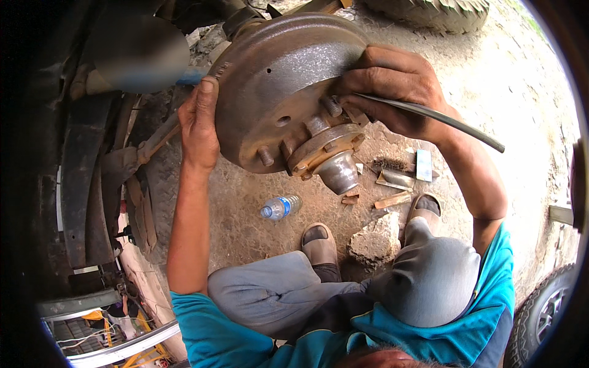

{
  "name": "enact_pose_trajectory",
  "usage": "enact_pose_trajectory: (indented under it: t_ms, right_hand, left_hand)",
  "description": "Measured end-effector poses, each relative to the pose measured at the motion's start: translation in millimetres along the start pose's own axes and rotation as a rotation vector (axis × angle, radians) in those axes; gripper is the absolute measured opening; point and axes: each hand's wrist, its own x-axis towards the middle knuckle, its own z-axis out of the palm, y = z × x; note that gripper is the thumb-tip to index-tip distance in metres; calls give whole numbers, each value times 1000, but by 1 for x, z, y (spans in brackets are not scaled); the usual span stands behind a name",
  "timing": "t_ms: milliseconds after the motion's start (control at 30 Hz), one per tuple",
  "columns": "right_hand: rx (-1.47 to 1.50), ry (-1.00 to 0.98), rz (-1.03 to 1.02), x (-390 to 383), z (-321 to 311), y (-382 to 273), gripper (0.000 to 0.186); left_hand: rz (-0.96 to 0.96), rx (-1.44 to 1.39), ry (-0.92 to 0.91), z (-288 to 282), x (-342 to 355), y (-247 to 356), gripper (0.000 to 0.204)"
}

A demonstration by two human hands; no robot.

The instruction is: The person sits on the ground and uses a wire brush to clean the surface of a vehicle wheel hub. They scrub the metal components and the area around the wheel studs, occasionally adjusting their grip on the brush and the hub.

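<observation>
A rusty brake drum [270,80] with a central hub [322,150] and threaded studs fills the upper middle of the head view, mounted near vehicle parts. My left hand [199,126] grips the drum's left rim, thumb pressed on its edge. My right hand [396,89] is at the drum's right side with its fingers closed on a long thin metal bar [457,126], whose inner end is among the fingers beside an upper stud [332,105]. Whether that end touches the drum is hidden.
Dark undercarriage parts [86,184] line the left. On the ground lie a plastic bottle [281,207], a rock [374,239], a wire brush [392,164], a pale blue packet [424,164] and metal scraps [392,200]. Tyres [429,12] stand at top and lower right [540,313].
</observation>
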Motion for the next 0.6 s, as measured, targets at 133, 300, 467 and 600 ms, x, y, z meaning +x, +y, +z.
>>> enact_pose_trajectory:
  t_ms: [133,300,467,600]
  right_hand:
    - [-17,-15,7,4,-1,-4,17]
    - [-6,-41,-13,9,-3,-5,16]
    - [-19,-60,-3,6,-7,-4,17]
    - [-8,-38,20,4,-3,-4,18]
  left_hand:
    - [-39,-46,-41,-2,0,2,52]
    - [0,5,-23,-6,2,-3,53]
    - [-2,26,-47,-6,1,-2,54]
    - [-1,4,-66,-3,1,3,53]
